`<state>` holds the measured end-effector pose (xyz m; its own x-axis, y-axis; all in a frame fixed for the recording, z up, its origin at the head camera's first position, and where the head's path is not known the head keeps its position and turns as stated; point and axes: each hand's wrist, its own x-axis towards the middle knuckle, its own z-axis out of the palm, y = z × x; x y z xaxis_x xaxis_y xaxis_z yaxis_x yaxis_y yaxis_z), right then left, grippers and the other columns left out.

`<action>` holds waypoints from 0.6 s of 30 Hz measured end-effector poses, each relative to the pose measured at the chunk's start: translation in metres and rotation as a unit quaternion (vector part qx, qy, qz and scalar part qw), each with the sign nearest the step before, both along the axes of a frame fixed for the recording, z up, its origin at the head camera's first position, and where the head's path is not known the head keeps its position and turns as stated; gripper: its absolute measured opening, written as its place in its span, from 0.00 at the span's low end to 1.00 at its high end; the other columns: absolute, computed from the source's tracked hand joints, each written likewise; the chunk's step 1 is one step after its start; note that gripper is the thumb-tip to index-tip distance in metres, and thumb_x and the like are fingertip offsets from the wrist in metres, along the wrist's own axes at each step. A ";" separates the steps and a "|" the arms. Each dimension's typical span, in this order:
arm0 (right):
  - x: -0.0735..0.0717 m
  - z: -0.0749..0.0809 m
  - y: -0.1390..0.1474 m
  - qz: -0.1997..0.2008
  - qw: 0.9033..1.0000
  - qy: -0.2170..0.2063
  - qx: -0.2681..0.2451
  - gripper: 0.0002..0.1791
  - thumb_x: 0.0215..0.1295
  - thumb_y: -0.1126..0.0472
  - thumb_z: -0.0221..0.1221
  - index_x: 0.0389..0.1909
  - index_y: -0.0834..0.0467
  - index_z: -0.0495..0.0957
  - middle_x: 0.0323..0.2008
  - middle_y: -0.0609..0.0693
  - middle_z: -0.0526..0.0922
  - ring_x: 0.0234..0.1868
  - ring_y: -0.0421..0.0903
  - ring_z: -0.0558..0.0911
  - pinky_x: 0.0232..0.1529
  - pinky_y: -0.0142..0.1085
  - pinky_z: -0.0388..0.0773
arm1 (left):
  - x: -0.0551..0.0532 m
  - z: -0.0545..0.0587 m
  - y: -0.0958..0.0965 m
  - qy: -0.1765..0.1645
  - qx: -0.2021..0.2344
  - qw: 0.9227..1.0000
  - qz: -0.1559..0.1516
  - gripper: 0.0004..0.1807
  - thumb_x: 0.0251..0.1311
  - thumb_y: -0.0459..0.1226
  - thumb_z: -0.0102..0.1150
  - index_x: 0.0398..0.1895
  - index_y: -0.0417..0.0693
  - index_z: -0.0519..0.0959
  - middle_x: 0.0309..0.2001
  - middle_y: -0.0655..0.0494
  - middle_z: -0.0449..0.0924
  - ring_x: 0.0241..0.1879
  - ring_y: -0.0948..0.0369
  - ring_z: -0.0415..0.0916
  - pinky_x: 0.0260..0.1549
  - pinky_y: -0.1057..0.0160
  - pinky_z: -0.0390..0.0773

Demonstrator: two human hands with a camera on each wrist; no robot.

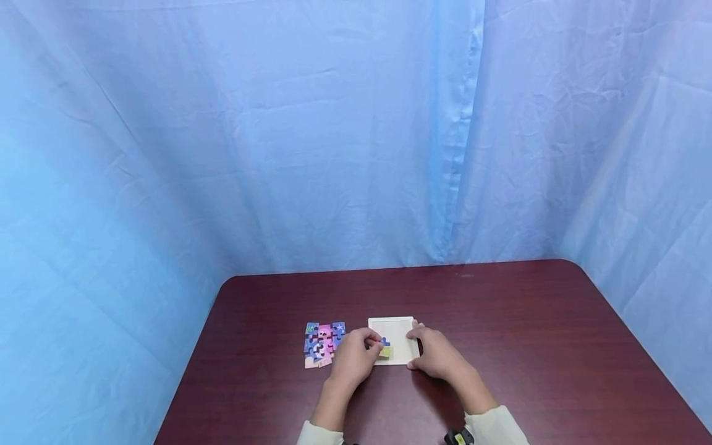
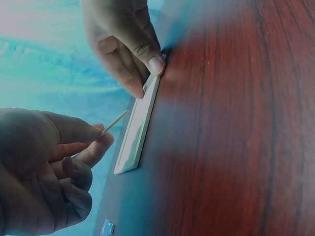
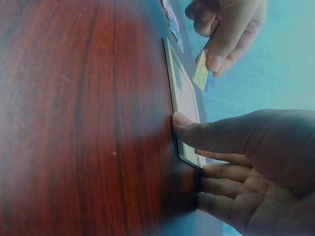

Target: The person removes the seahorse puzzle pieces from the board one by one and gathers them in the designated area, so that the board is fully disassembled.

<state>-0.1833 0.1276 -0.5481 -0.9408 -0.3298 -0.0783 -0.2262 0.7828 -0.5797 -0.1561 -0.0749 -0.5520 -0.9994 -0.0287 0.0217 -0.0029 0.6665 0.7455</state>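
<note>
Between thumb and fingertips my left hand [image 1: 353, 358] pinches a puzzle piece [image 1: 386, 351] coloured yellow-green and blue. The piece is tilted above the left part of a shallow white puzzle tray [image 1: 402, 334], and shows edge-on in the left wrist view as a thin puzzle piece [image 2: 117, 121]. My right hand [image 1: 439, 354] holds the tray at its right side, thumb on the near rim and fingers at the far right corner. In the right wrist view the puzzle piece [image 3: 201, 73] hangs over the tray [image 3: 184, 93], apart from its surface.
Left of the tray lies a group of joined puzzle pieces [image 1: 324, 346] in blue, pink and white, partly behind my left hand. The dark red-brown wooden table [image 1: 517, 346] has rounded far corners. Light blue curtains [image 1: 334, 154] hang behind it and at both sides.
</note>
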 end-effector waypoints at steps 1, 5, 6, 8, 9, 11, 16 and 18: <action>0.000 0.000 0.000 0.001 1.000 -0.001 0.000 0.32 0.45 0.66 0.82 0.54 0.68 0.83 0.67 0.70 0.79 0.73 0.67 0.75 0.71 0.57 0.73 | 0.001 0.000 -0.001 -0.003 0.003 1.000 0.003 0.02 0.63 0.38 0.71 0.35 0.50 0.87 0.28 0.64 0.84 0.27 0.70 0.73 0.29 0.66 0.72; 0.001 0.000 0.000 0.002 1.000 -0.004 -0.002 0.33 0.45 0.67 0.82 0.55 0.69 0.83 0.69 0.71 0.77 0.74 0.68 0.73 0.72 0.57 0.72 | 0.006 0.000 -0.008 -0.007 0.005 1.000 0.018 0.03 0.63 0.38 0.71 0.35 0.50 0.87 0.28 0.64 0.83 0.27 0.69 0.73 0.29 0.66 0.72; 0.001 0.000 0.000 0.003 1.000 -0.004 -0.003 0.33 0.45 0.67 0.82 0.55 0.69 0.83 0.69 0.71 0.76 0.74 0.68 0.73 0.73 0.57 0.71 | 0.007 0.000 -0.010 -0.005 0.003 1.000 0.021 0.03 0.62 0.38 0.72 0.35 0.50 0.87 0.28 0.63 0.83 0.27 0.69 0.73 0.29 0.66 0.72; 0.001 0.001 0.000 0.003 1.000 -0.005 -0.004 0.33 0.45 0.67 0.81 0.55 0.69 0.83 0.70 0.71 0.75 0.75 0.68 0.72 0.73 0.57 0.71 | 0.010 0.001 -0.015 0.002 0.000 1.000 0.025 0.02 0.61 0.37 0.72 0.35 0.50 0.87 0.28 0.63 0.83 0.27 0.69 0.73 0.28 0.66 0.72; 0.001 0.001 0.000 0.004 1.000 -0.006 -0.004 0.33 0.45 0.67 0.81 0.55 0.69 0.83 0.70 0.71 0.75 0.75 0.68 0.72 0.73 0.57 0.70 | 0.011 0.001 -0.017 0.003 -0.002 1.000 0.027 0.02 0.61 0.36 0.72 0.35 0.50 0.87 0.28 0.63 0.83 0.27 0.69 0.73 0.29 0.66 0.72; 0.001 0.003 0.001 0.005 1.000 -0.008 -0.003 0.33 0.45 0.67 0.81 0.56 0.70 0.83 0.71 0.72 0.74 0.75 0.68 0.72 0.73 0.57 0.70 | 0.013 0.001 -0.023 0.011 -0.005 0.999 0.032 0.02 0.61 0.36 0.72 0.34 0.49 0.87 0.27 0.62 0.84 0.27 0.69 0.73 0.28 0.66 0.72; 0.001 0.005 0.000 0.011 1.000 -0.012 -0.001 0.34 0.46 0.67 0.81 0.57 0.70 0.83 0.72 0.72 0.73 0.75 0.69 0.71 0.74 0.57 0.70 | 0.017 0.000 -0.039 0.008 -0.018 0.998 0.054 0.01 0.60 0.36 0.71 0.34 0.50 0.88 0.26 0.64 0.82 0.27 0.69 0.72 0.28 0.66 0.72; 0.001 0.006 0.000 0.012 1.000 -0.013 -0.003 0.34 0.46 0.67 0.81 0.57 0.70 0.83 0.72 0.72 0.73 0.75 0.69 0.71 0.74 0.57 0.70 | 0.018 -0.001 -0.046 0.008 -0.028 0.998 0.060 0.02 0.60 0.37 0.71 0.34 0.51 0.88 0.26 0.64 0.83 0.27 0.69 0.73 0.29 0.65 0.72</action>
<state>-0.1826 0.1274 -0.5424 -0.9304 -0.3525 -0.1008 -0.2295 0.7744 -0.5896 -0.1380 -0.1207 -0.5530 -0.9883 -0.1466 0.0432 -0.0732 0.7021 0.7083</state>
